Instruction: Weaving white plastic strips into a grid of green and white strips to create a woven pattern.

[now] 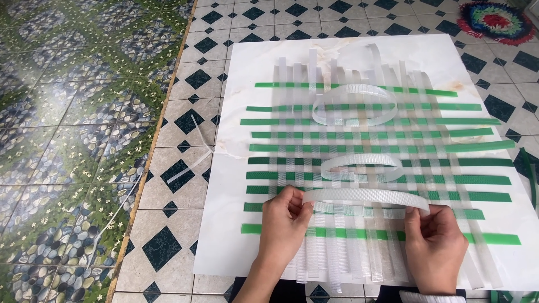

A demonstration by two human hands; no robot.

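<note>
Left hand point(283, 221) pinching the left end of a translucent white plastic strip point(365, 196), fingers point(296, 203) closed on it near the lower middle of the woven mat point(370, 151). Right hand point(435, 241) gripping the right end of the same strip, fingers point(414, 219) closed around it. Strip arched upward between the two hands, bowed clear of the weave below, just above the second-lowest green strip point(449, 214). Mat made of horizontal green strips crossed by vertical translucent white ones, lying on a white marbled board point(247, 67) set on the floor. Lowest green strip point(499, 238) running under and between both hands. Two more loose translucent strips curled on top of the weave: a smaller loop point(362, 166) just above the held strip, and a larger loop point(353, 104) farther up, near the top of the mat. White vertical ends poking out past the lower edge of the board, close to the wrists. Black-and-white diamond floor tiles point(179, 168) around the board, with a thin stray white strip point(193, 160) lying on them to the left. Green pebble-patterned tiles point(67, 140) beyond that, and a colourful round rug point(495, 21) at the top right corner.
</note>
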